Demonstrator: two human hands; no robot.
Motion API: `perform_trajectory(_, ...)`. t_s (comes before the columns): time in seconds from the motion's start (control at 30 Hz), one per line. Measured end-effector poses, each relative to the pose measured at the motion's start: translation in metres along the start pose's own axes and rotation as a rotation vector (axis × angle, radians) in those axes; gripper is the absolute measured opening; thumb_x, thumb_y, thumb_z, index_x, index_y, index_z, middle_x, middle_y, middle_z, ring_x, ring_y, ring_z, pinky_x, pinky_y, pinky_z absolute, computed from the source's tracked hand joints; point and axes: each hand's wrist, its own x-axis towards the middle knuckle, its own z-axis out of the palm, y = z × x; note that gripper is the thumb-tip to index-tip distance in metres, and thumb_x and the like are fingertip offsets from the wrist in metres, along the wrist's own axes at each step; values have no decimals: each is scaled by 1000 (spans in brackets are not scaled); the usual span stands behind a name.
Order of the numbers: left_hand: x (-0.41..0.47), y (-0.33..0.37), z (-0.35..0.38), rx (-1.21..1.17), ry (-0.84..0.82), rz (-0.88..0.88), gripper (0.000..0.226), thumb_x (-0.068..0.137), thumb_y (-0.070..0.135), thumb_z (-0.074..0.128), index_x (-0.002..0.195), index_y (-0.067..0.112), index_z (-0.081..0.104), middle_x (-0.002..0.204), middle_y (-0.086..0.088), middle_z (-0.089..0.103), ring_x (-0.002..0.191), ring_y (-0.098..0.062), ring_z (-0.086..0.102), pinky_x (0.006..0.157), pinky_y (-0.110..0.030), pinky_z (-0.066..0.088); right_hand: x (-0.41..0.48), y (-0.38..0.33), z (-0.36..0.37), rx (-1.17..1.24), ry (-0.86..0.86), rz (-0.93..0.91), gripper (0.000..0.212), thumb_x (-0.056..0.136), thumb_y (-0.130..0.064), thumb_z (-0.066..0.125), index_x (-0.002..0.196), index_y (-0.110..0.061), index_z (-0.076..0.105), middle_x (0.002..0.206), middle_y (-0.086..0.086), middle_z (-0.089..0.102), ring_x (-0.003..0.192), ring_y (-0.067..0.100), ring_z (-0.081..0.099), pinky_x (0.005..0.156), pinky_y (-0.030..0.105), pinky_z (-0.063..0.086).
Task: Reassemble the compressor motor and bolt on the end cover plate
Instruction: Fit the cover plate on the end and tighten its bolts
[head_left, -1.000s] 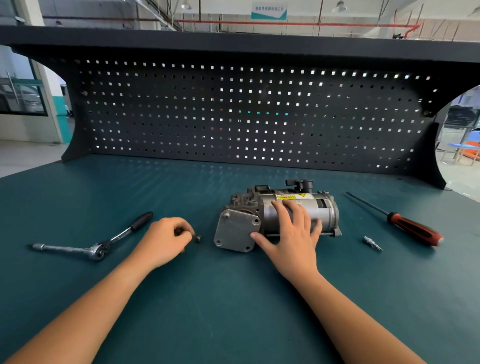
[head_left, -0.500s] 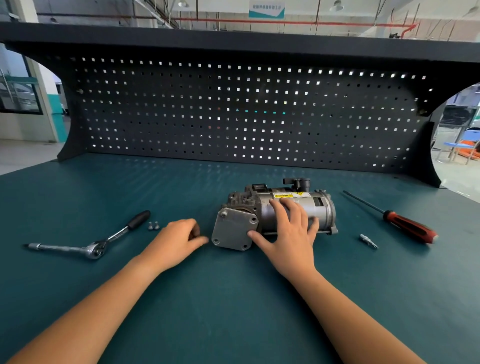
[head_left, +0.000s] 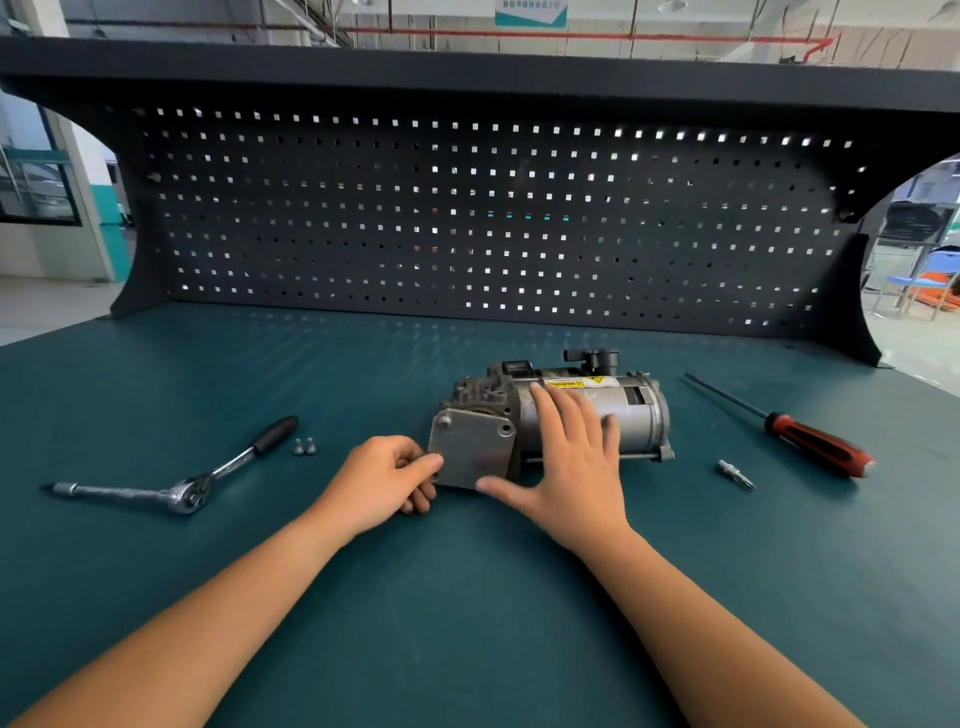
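The right hand (head_left: 574, 467) presses spread fingers on the compressor motor (head_left: 640, 415); the left hand (head_left: 379, 480), fingers curled with any contents hidden, touches its end cover plate (head_left: 470, 449).

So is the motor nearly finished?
Partly. The cover plate already sits on the motor, one bolt seemingly in its top left corner. The left hand works at a lower corner while the right hand steadies the motor. Two loose bolts and the ratchet wait: tightening remains.
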Motion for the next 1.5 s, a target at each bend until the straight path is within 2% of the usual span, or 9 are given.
perform_trajectory(0.07, -1, 1, 2, -38, -3, -19, 23, 93, 13, 54, 72, 8, 59, 56, 3, 64, 46, -4, 60, 46, -14, 44, 0, 0, 3, -71, -103, -40, 116, 65, -76, 56, 150, -21, 0, 156, -7, 5, 143, 16, -6, 111, 51, 0)
perform_trajectory(0.13, -2, 3, 3, -68, 0, -36, 24, 93, 14, 54, 71, 8, 59, 56, 2, 64, 46, -4, 60, 46, -14, 45, 1, 1, 5, -88, -124, -47, 113, 69, -72, 58, 149, -23, -5, 156, -9, 1, 143, 16, -10, 111, 52, -2)
perform_trajectory(0.4, -5, 6, 8, -174, 25, -117, 25, 94, 17, 54, 73, 6, 60, 54, 3, 67, 47, -5, 61, 45, -14, 47, 2, 1, 0, 35, -33, -112, 89, 76, -46, 72, 147, -16, 26, 149, 3, 32, 144, 30, 12, 115, 40, 11)
perform_trajectory(0.6, -5, 8, 12, -51, 74, -74, 28, 95, 19, 51, 72, 10, 62, 54, 4, 67, 45, -6, 61, 43, -15, 45, 0, 3, 0, 27, -37, -124, 83, 77, -42, 71, 145, -17, 30, 149, 5, 35, 143, 33, 16, 114, 43, 15)
perform_trajectory(0.87, -5, 11, 13, -77, 91, -114, 25, 95, 23, 51, 77, 8, 60, 56, 3, 69, 47, -6, 62, 42, -15, 45, -2, 1, -1, -20, 21, -135, 84, 70, -37, 78, 140, -9, 40, 140, 10, 47, 134, 39, 34, 107, 50, 29)
perform_trajectory(1.0, -5, 13, 12, -67, 92, -130, 27, 95, 25, 52, 76, 8, 61, 56, 4, 69, 45, -5, 61, 41, -15, 44, -1, -6, -1, -64, -3, -151, 85, 70, -36, 79, 140, -7, 41, 140, 10, 47, 133, 40, 35, 104, 55, 30)
perform_trajectory(1.1, -5, 13, 12, -29, 98, -120, 30, 94, 26, 52, 73, 8, 63, 55, 4, 69, 44, -5, 61, 40, -15, 42, -2, -5, -1, -45, 58, -160, 77, 61, -28, 86, 127, -3, 54, 129, 14, 56, 124, 46, 45, 95, 58, 38)
perform_trajectory(1.33, -4, 12, 12, 13, 110, -84, 29, 93, 28, 54, 72, 11, 65, 56, 6, 68, 44, -5, 60, 39, -13, 41, -3, -3, -1, -9, 94, -162, 71, 62, -25, 86, 124, -4, 58, 126, 12, 59, 124, 45, 46, 95, 59, 39)
perform_trajectory(1.5, -3, 9, 8, 25, 129, -73, 24, 89, 32, 60, 79, 10, 55, 52, 4, 66, 41, -5, 58, 38, -15, 38, -4, -4, -2, -14, 141, -166, 72, 56, -26, 89, 119, -5, 61, 121, 12, 63, 119, 45, 51, 90, 58, 42)
